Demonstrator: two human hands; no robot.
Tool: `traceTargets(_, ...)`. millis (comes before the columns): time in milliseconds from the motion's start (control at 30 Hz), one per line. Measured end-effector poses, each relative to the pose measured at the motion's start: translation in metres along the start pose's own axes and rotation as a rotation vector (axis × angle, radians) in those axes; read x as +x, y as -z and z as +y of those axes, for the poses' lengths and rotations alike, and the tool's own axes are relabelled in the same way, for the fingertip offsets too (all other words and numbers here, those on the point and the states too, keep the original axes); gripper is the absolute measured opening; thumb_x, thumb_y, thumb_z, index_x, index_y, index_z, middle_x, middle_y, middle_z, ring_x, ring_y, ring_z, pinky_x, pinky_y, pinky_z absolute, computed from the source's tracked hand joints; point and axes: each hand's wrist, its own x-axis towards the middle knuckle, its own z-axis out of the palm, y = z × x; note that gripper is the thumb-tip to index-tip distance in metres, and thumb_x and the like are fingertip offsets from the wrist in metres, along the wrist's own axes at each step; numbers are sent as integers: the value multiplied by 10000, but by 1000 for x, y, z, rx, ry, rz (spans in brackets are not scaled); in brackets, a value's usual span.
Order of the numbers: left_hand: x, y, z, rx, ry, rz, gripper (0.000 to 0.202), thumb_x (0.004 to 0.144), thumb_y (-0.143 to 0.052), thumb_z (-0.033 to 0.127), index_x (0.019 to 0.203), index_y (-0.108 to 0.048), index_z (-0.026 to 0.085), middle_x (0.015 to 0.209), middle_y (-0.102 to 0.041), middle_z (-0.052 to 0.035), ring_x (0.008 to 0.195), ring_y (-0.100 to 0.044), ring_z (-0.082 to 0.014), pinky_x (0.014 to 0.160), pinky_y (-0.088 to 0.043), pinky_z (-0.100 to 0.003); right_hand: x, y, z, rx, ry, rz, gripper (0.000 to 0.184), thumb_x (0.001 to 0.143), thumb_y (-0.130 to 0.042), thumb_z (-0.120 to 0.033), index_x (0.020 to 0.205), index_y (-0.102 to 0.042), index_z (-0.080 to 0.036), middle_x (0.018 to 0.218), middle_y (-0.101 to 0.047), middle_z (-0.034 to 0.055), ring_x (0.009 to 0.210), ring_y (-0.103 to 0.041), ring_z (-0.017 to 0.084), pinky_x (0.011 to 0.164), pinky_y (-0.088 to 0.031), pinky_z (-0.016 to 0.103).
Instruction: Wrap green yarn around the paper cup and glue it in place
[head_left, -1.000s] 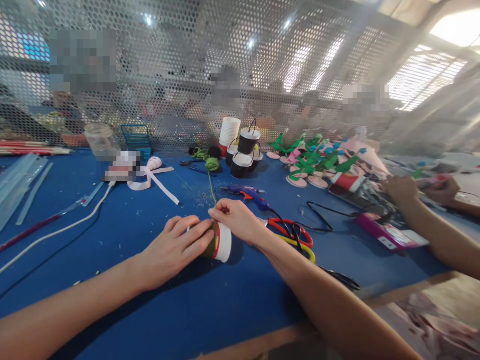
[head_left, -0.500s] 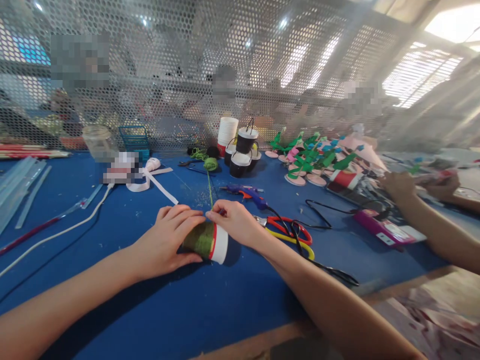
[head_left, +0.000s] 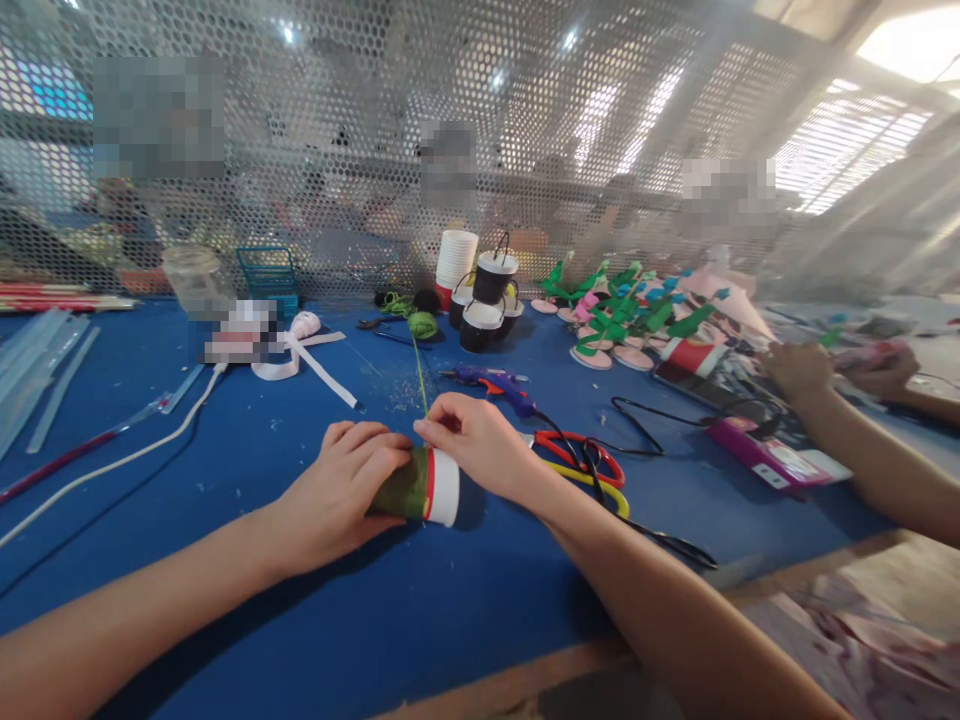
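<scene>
A paper cup [head_left: 444,488] lies on its side, its wall wound with green yarn up to a red band and a white end. My left hand [head_left: 341,485] is wrapped round the covered part of the cup from the left. Just above the cup's right end, my right hand [head_left: 472,440] pinches the green yarn strand [head_left: 420,375]. That strand runs back, taut, to a small ball of green yarn [head_left: 423,326]. Part of the cup is hidden under my left fingers.
Behind my right hand lie a blue glue gun [head_left: 495,382] and scissors [head_left: 577,445] with red and yellow handles. Black cups [head_left: 480,328] and paper flowers [head_left: 622,310] stand farther back. White ribbon [head_left: 322,375] lies left; another person's arm [head_left: 855,430] reaches in at right.
The cup has turned or shifted slightly to the right under my left hand. My right hand has moved a little up and right, still pinching the strand.
</scene>
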Motion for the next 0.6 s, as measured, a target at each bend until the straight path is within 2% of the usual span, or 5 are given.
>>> traceTargets(167, -2, -3, 0, 52, -23, 60, 348, 732, -615, 202, 1005, -404, 154, 1098, -554, -109, 1005, -462, -247, 806, -337, -376, -1, 2, -1, 20, 27, 11, 199, 767, -516, -262, 592, -471, -180, 590, -478, -33, 558, -421, 95, 537, -327, 232)
traceTargets(433, -4, -1, 0, 137, -108, 120, 240, 825, -502, 184, 1041, -405, 146, 1107, -555, -129, 1009, -446, -247, 786, -345, -376, 2, 2, 4, 161, -80, -118, 203, 766, -500, -337, 643, -481, -177, 581, -472, -30, 545, -415, 99, 506, -330, 231)
traceTargets(600, -3, -1, 0, 155, -142, 139, 204, 847, -454, 162, 1045, -414, 138, 1106, -557, -129, 1015, -440, -246, 779, -344, -370, 1, 2, 5, 215, -96, -123, 204, 749, -513, -348, 651, -438, -185, 593, -470, -31, 548, -414, 98, 501, -333, 228)
